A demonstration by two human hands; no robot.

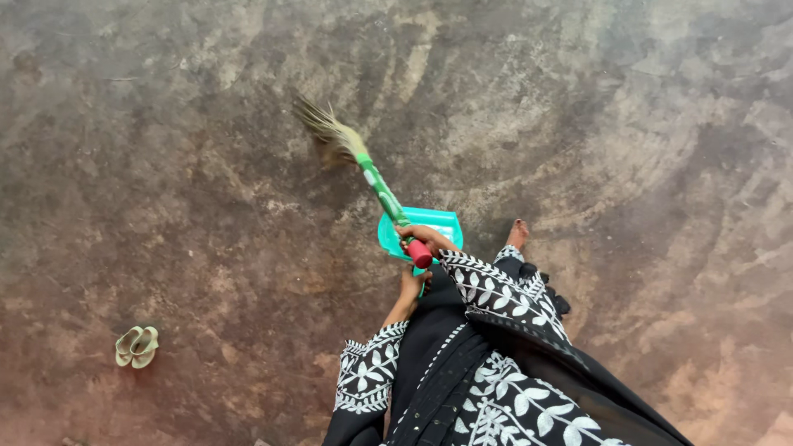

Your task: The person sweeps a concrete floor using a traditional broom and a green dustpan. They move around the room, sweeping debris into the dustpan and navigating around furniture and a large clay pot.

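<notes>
Green plastic is wrapping the handle of the broom [373, 183], which is slanting up and to the left from the person's right hand [423, 240]. That hand is gripping the handle near its red end cap, its fingers curled tight around the shaft. The straw-coloured bristles are fanning out at the far end, brushing the floor [182, 165] well ahead of the person; their tips are blurring.

Just below and behind the right hand, a teal dustpan [436, 225] is showing with its open tray facing up. As far as its visible part is showing, nothing is lying in the tray, though the hand and broom handle are covering part of it. The left hand [413, 285] is reaching up under the dustpan, fingers closed on its handle, most of which is hiding behind the hand and the sleeve.

Both sleeves are black with white leaf embroidery, and the black garment is filling the lower middle of the view. One bare foot [518, 234] is standing on the floor just right of the dustpan.

Mottled brown and grey concrete is spreading in every direction. Well apart, at lower left, a pair of pale sandals [136, 346] is lying side by side.
</notes>
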